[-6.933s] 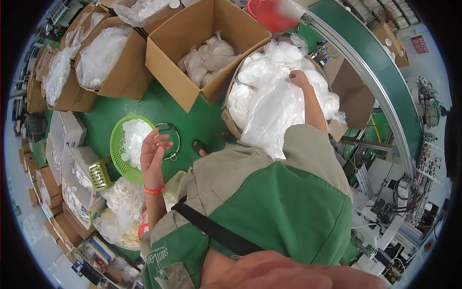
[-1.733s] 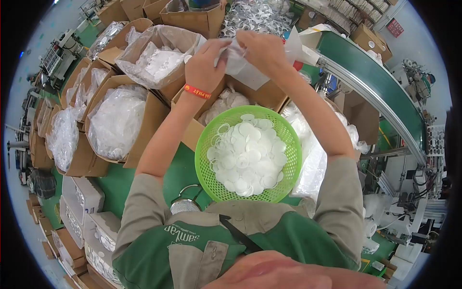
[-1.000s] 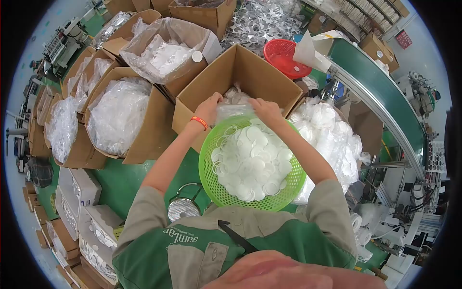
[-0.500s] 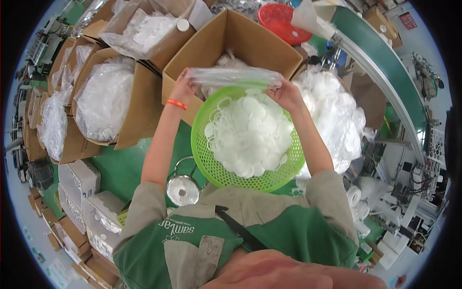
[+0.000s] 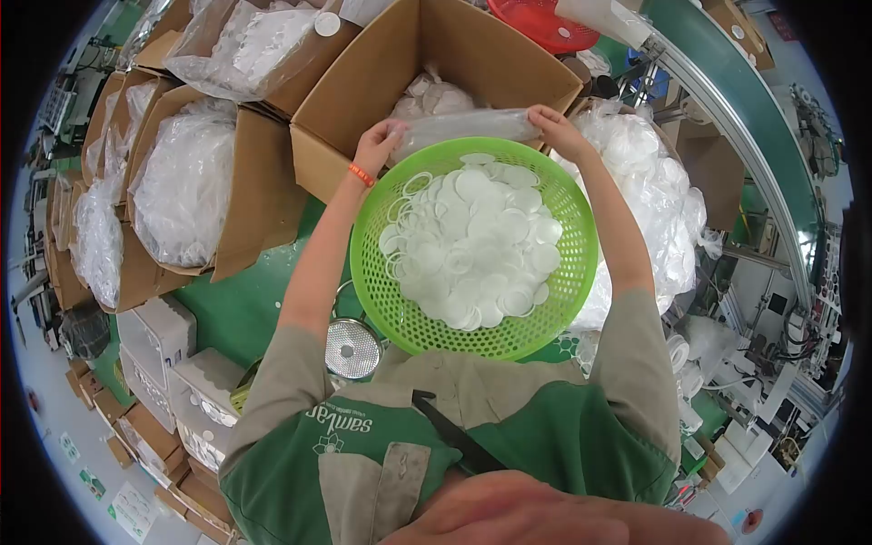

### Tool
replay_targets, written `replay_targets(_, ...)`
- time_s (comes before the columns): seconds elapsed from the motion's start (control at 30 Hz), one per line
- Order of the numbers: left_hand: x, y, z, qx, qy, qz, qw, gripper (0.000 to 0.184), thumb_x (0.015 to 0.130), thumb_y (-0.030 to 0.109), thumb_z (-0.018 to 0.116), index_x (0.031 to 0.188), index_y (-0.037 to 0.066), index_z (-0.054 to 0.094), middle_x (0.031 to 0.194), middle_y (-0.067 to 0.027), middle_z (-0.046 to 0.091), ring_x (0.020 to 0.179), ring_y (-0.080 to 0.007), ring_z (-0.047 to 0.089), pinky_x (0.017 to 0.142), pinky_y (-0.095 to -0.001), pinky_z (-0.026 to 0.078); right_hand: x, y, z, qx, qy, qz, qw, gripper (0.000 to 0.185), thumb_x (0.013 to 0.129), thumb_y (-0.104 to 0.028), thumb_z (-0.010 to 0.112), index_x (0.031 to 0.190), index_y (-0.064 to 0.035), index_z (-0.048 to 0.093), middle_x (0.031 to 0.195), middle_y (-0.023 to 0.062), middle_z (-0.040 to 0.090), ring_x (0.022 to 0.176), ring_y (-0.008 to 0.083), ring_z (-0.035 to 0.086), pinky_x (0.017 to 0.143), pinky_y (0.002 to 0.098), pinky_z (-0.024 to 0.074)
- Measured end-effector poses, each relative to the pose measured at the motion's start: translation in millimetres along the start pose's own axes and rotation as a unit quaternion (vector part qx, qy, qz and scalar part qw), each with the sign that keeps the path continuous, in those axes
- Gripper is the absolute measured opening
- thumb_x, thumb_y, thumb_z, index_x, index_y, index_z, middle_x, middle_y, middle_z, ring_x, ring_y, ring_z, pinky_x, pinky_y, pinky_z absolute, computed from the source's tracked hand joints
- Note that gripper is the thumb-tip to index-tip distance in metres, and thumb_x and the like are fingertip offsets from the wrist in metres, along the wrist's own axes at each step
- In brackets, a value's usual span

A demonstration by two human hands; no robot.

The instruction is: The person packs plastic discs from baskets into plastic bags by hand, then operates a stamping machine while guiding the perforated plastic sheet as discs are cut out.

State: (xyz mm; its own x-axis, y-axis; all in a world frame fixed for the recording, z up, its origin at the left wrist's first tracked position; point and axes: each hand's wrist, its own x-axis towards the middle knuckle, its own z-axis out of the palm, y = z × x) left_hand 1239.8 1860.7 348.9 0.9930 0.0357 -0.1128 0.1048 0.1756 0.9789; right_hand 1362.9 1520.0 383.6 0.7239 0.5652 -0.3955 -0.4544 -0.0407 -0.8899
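A clear plastic bag point(image 5: 463, 129) is stretched sideways between my hands, above the far rim of a green perforated basket point(image 5: 372, 291). My left hand point(image 5: 377, 145), below an orange wristband, is closed on the bag's left end. The right end is pinched in my right hand point(image 5: 559, 132). White thin discs and some rings point(image 5: 477, 245) lie heaped in the basket, close to my body. Behind the bag stands an open cardboard box point(image 5: 354, 91) with a filled plastic bag point(image 5: 434, 95) inside.
Cardboard boxes lined with clear plastic point(image 5: 186, 191) stand on the left. Bulging plastic bags of white pieces point(image 5: 636, 182) sit right of the basket. A round metal strainer point(image 5: 352, 348) is at lower left, a red basket point(image 5: 545, 25) at the back, and a green conveyor point(image 5: 736, 100) at right.
The view has shifted slightly. The bag now hangs lower and more slanted, its right end higher, between my hands. Both hands keep their hold on it.
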Motion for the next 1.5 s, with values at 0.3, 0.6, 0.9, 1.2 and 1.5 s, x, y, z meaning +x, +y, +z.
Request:
replay_targets(0.3, -92.8, 16.6, -24.9, 0.039, -0.119, 0.008, 0.992, 0.023, 0.075, 0.001, 0.059, 0.098, 0.003, 0.061, 0.118, -0.0075, 0.047, 0.115, -0.0172, 0.04, 0.098, -0.03, 0.03, -77.6, -8.2, 26.9, -0.175, -0.146, -0.048, 0.972, 0.039, 0.073, 0.0, 0.06, 0.11, -0.0092, 0.052, 0.128, 0.0042, 0.039, 0.117, 0.0162, 0.037, 0.098, 0.0285, 0.029)
replay_targets(0.6, -14.3, 40.5, -36.6, 0.067, -0.127, -0.029, 0.989, 0.038, 0.081, 0.005, 0.056, 0.117, 0.005, 0.047, 0.117, -0.0016, 0.048, 0.109, -0.0112, 0.043, 0.094, -0.0264, 0.035, -7.7, -38.9, -3.0, -0.112, -0.096, -0.056, 0.987, 0.046, 0.075, -0.004, 0.061, 0.12, -0.0062, 0.047, 0.117, 0.002, 0.051, 0.105, 0.0105, 0.048, 0.09, 0.0254, 0.0386)
replay_targets(0.9, 51.4, 153.1, -90.2, -0.1, -0.212, -0.205, 0.95, 0.05, 0.083, 0.008, 0.054, 0.129, 0.012, 0.036, 0.124, -0.0022, 0.046, 0.107, -0.0142, 0.05, 0.089, -0.0296, 0.044, 45.1, -132.1, 31.0, 0.026, -0.203, 0.053, 0.977, 0.048, 0.081, -0.009, 0.054, 0.126, -0.0081, 0.038, 0.123, 0.005, 0.046, 0.109, 0.0161, 0.049, 0.093, 0.0299, 0.0399)
replay_targets(1.2, -63.8, 147.8, -111.9, -0.068, -0.08, -0.217, 0.971, 0.021, 0.082, 0.016, 0.06, 0.102, 0.009, 0.055, 0.089, 0.0028, 0.06, 0.077, -0.0065, 0.057, 0.069, -0.0214, 0.047, 29.4, -85.4, 100.1, -0.066, -0.216, 0.05, 0.973, 0.016, 0.081, -0.014, 0.061, 0.096, -0.0089, 0.058, 0.088, -0.0043, 0.06, 0.081, 0.0039, 0.055, 0.073, 0.0208, 0.0454)
replay_targets(1.5, -134.8, 104.6, -136.8, -0.044, 0.046, -0.185, 0.981, 0.021, 0.082, 0.023, 0.061, 0.096, 0.008, 0.058, 0.085, 0.0056, 0.058, 0.075, -0.0036, 0.054, 0.068, -0.0202, 0.045, 35.5, -22.8, 156.1, 0.049, -0.294, 0.115, 0.947, 0.039, 0.088, -0.017, 0.048, 0.124, -0.0025, 0.043, 0.112, 0.0012, 0.054, 0.095, 0.0065, 0.053, 0.082, 0.0213, 0.0425)
